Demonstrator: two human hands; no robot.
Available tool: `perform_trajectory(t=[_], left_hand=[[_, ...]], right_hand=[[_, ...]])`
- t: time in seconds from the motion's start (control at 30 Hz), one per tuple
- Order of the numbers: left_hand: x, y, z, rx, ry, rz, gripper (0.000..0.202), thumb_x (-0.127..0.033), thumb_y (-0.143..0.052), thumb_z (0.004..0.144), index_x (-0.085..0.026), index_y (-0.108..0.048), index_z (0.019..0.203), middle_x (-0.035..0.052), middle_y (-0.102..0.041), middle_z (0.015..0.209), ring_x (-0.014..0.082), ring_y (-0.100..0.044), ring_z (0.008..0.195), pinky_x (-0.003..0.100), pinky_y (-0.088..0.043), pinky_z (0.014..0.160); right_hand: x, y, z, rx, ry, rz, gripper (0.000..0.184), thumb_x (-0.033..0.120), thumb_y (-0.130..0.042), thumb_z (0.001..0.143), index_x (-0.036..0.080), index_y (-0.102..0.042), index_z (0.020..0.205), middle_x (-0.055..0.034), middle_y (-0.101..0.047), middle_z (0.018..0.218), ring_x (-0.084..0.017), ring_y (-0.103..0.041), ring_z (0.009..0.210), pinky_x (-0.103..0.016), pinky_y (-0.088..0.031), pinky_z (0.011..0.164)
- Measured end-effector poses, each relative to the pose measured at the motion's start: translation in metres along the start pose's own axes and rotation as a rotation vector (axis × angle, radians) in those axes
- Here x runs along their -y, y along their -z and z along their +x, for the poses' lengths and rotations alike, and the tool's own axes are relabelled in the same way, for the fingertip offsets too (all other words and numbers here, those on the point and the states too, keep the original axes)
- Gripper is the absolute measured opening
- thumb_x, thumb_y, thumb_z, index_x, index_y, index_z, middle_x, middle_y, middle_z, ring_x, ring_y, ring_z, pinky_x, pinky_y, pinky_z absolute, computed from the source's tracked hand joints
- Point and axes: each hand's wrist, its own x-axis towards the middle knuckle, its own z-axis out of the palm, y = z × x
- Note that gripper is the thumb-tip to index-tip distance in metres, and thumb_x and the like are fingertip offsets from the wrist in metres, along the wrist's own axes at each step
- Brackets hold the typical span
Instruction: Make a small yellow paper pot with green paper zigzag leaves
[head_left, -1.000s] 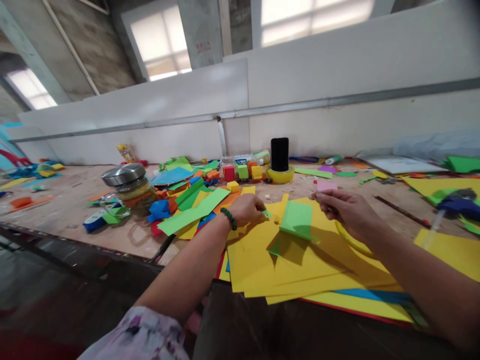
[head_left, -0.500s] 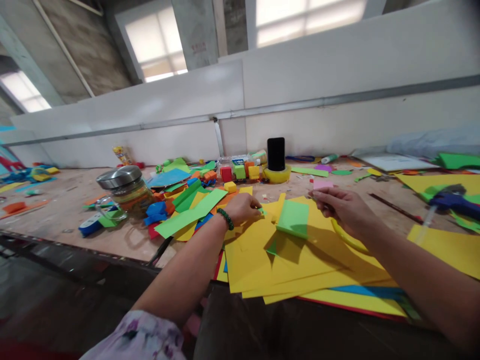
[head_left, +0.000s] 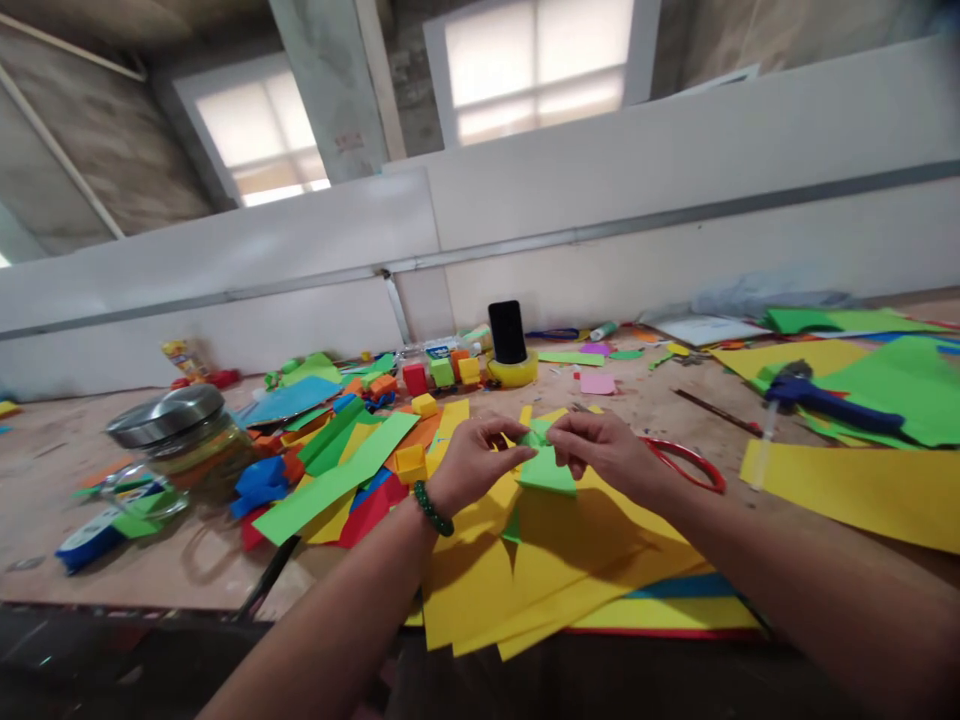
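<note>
My left hand [head_left: 484, 455], with a dark green bead bracelet [head_left: 433, 508] at the wrist, has its thumb and fingers pinched on a small green paper piece [head_left: 534, 437]. Facing it, my right hand [head_left: 596, 452] is closed at the fingertips on the other side of that piece. Just below the hands lies a larger light green paper [head_left: 549, 473], resting on a stack of yellow sheets [head_left: 555, 580]. Red scissor-like handles [head_left: 694, 465] lie beside my right wrist. The fingers partly hide the small piece.
A lidded glass jar [head_left: 187, 435] stands left, near green strips [head_left: 345, 475] and small paper cubes [head_left: 441, 373]. A black phone [head_left: 508, 332] stands upright in a yellow holder [head_left: 514, 372]. To the right lies a blue-handled tool [head_left: 836, 395]. A white partition [head_left: 600, 275] runs behind.
My hands have come together over the light green paper; the right moved left and the left moved inward. The view has shifted right. The red handles now show beside my right wrist.
</note>
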Motion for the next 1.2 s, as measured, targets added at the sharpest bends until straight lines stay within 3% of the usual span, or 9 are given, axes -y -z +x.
perform_trajectory(t=[0.1,0.23,0.47,0.7,0.83,1.03,1.13,1.2], left_hand=[[-0.006,-0.003,-0.003,0.026,-0.006,0.016,0.023,-0.033,-0.074,0.069,-0.014,-0.072,0.082,0.0041,-0.067,0.076,0.0123,-0.054,0.068,0.024,-0.044,0.062],[-0.009,-0.001,-0.005,0.105,0.083,-0.150,0.030,-0.040,-0.063,0.080,-0.015,-0.073,0.092,0.0059,-0.070,0.090,0.0161,-0.059,0.084,0.027,-0.047,0.078],[-0.017,0.006,-0.007,0.298,0.138,-0.206,0.029,-0.041,-0.061,0.081,-0.014,-0.073,0.085,0.0070,-0.070,0.091,0.0192,-0.060,0.091,0.029,-0.045,0.086],[-0.021,0.002,-0.008,0.340,0.117,-0.264,0.023,-0.035,-0.063,0.080,-0.015,-0.074,0.079,0.0076,-0.068,0.100,0.0194,-0.059,0.096,0.029,-0.043,0.090],[-0.022,-0.001,-0.009,0.281,0.169,-0.300,0.018,-0.029,-0.063,0.076,-0.013,-0.072,0.075,0.0092,-0.066,0.099,0.0212,-0.057,0.099,0.031,-0.043,0.089],[-0.026,-0.004,-0.012,0.202,0.091,-0.177,0.017,-0.028,-0.061,0.077,-0.014,-0.067,0.073,0.0086,-0.062,0.099,0.0197,-0.055,0.099,0.032,-0.039,0.093],[-0.028,-0.008,-0.015,0.051,0.072,0.008,0.023,-0.032,-0.064,0.075,-0.014,-0.065,0.089,0.0080,-0.060,0.100,0.0187,-0.054,0.094,0.032,-0.042,0.085],[-0.029,-0.010,-0.016,-0.049,0.125,0.075,0.034,-0.040,-0.065,0.075,-0.013,-0.060,0.095,0.0063,-0.059,0.090,0.0167,-0.053,0.081,0.030,-0.043,0.072]], right_hand=[[-0.001,0.001,-0.001,-0.008,0.005,-0.030,0.033,0.048,-0.068,0.071,0.017,-0.062,0.062,0.0021,-0.058,0.052,-0.007,-0.049,0.042,-0.020,-0.039,0.043],[0.002,0.003,-0.004,-0.003,0.030,-0.067,0.029,0.044,-0.065,0.075,0.017,-0.062,0.066,0.0019,-0.057,0.053,-0.008,-0.048,0.042,-0.021,-0.038,0.042],[0.007,0.001,-0.015,-0.065,0.303,-0.426,0.022,0.033,-0.054,0.085,0.019,-0.062,0.071,0.0011,-0.057,0.060,-0.010,-0.049,0.053,-0.022,-0.037,0.050],[0.008,0.002,-0.018,-0.085,0.483,-0.608,0.018,0.030,-0.052,0.089,0.020,-0.063,0.078,-0.0007,-0.065,0.069,-0.011,-0.055,0.061,-0.023,-0.041,0.059],[0.013,0.002,-0.019,-0.068,0.499,-0.551,0.023,0.029,-0.049,0.092,0.017,-0.064,0.079,-0.0006,-0.063,0.067,-0.011,-0.056,0.059,-0.023,-0.043,0.058],[0.014,0.004,-0.021,0.021,0.527,-0.497,0.012,0.026,-0.056,0.088,0.017,-0.063,0.083,-0.0002,-0.063,0.070,-0.010,-0.057,0.061,-0.021,-0.046,0.057],[0.010,0.003,-0.021,-0.094,0.660,-0.550,0.006,0.017,-0.059,0.084,0.018,-0.062,0.079,0.0011,-0.061,0.068,-0.009,-0.055,0.059,-0.021,-0.046,0.057],[0.008,0.003,-0.021,-0.189,0.763,-0.601,0.006,0.013,-0.060,0.082,0.018,-0.062,0.080,0.0007,-0.061,0.070,-0.009,-0.057,0.062,-0.022,-0.047,0.060]])
